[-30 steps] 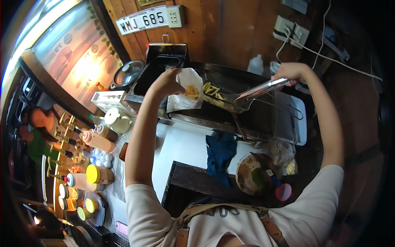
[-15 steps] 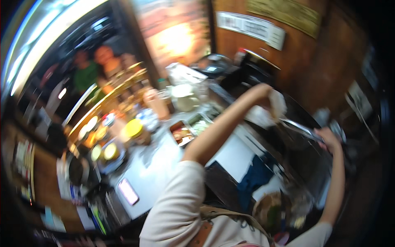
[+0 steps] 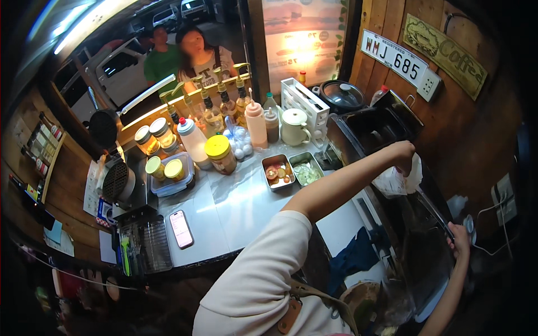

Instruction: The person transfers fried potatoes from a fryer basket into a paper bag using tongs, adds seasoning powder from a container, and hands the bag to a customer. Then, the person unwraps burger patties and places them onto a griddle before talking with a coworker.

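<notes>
My left hand (image 3: 402, 157) grips the top of a white paper bag (image 3: 392, 182) over the black fryer's right section. What lies inside the bag is hidden from this angle. My right hand (image 3: 458, 237), lower at the right, is closed around the handle of long metal tongs (image 3: 431, 208), whose far end reaches up to the bag. Behind my left hand stands the fryer's black basin (image 3: 374, 127). A blue cloth (image 3: 351, 257) hangs below my left forearm, and a steel container of sliced tomatoes (image 3: 277, 172) sits left of it beside one of cut greens (image 3: 305, 169).
Sauce bottles (image 3: 256, 127), jars (image 3: 218, 152) and a cream pot (image 3: 295, 127) crowd the counter's back. A phone (image 3: 181, 228) lies on the counter (image 3: 230, 213), beside a wire rack (image 3: 148, 249). Two people (image 3: 199, 61) stand outside the window. A lidded black pot (image 3: 342, 92) is at the back.
The view has swung leftward, bringing the window, people and counter into sight and shifting my hands rightward in the picture. I still hold the bag and the tongs; the fries are no longer visible.
</notes>
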`<state>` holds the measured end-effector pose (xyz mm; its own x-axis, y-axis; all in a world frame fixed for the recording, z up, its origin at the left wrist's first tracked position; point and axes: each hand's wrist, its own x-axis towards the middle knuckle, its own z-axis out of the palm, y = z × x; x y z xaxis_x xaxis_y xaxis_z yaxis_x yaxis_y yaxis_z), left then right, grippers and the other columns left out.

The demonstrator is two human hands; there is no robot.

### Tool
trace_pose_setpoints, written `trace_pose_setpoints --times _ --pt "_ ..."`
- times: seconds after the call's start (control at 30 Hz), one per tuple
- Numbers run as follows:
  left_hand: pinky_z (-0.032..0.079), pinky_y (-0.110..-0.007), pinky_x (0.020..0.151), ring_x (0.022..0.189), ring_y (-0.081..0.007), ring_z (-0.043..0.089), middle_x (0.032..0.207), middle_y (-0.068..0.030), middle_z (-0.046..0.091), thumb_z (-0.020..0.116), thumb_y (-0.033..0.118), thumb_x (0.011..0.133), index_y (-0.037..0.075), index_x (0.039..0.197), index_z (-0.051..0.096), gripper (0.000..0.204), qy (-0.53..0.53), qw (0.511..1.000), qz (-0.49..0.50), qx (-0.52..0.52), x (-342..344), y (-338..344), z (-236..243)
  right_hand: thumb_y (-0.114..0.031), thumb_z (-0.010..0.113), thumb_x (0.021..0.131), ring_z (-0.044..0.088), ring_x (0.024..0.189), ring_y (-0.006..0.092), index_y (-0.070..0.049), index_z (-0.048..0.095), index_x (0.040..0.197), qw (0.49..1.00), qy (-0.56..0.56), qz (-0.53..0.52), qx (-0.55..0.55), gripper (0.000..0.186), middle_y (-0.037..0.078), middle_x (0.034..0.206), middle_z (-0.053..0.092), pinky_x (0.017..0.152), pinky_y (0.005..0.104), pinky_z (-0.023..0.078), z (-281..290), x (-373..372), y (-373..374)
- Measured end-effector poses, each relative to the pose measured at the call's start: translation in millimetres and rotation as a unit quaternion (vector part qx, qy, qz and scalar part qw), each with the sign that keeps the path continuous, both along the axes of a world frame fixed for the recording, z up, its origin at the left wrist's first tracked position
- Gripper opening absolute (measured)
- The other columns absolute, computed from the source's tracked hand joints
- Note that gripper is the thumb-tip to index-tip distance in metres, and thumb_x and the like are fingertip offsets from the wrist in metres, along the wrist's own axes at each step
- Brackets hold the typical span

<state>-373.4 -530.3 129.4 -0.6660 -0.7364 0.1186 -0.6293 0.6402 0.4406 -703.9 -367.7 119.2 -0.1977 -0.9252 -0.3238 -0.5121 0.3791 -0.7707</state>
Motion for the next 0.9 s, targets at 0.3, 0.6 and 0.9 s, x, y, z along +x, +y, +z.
trace_pose_setpoints --times 0.3,0.6,0.9 --pt "0.051 -0.03 0.063 0.066 -0.0203 0.064 0.065 -0.0102 0.064 0.072 0.024 0.046 0.004 0.064 0.067 0.028 0.029 0.999 -0.019 0.039 -6 -1 1 -0.032 0.055 0.084 0.039 0.032 0.0044 -0.009 0.05 0.065 0.998 -0.013 -0.048 -0.046 0.03 -0.002 0.046 0.044 0.027 0.0162 0.025 20 -6 36" --pt "0.049 -0.025 0.055 0.065 -0.0148 0.06 0.084 -0.0153 0.058 0.067 -0.001 0.053 -0.006 0.121 0.041 0.073 0.082 0.983 -0.02 0.161 30 6 19 -0.033 0.055 0.084 0.035 0.033 0.0018 -0.008 0.053 0.062 0.994 0.04 0.008 -0.104 0.033 -0.001 0.046 0.047 0.03 0.0166 0.023 104 24 41" --pt "0.052 -0.023 0.06 0.069 -0.0158 0.061 0.094 -0.0146 0.059 0.065 -0.001 0.055 -0.005 0.12 0.045 0.068 0.039 0.982 -0.023 0.185 -2 11 31 -0.032 0.055 0.083 0.036 0.031 0.0017 -0.002 0.059 0.064 0.99 0.093 0.072 -0.083 0.036 -0.001 0.043 0.046 0.029 0.0168 0.025 159 40 45"
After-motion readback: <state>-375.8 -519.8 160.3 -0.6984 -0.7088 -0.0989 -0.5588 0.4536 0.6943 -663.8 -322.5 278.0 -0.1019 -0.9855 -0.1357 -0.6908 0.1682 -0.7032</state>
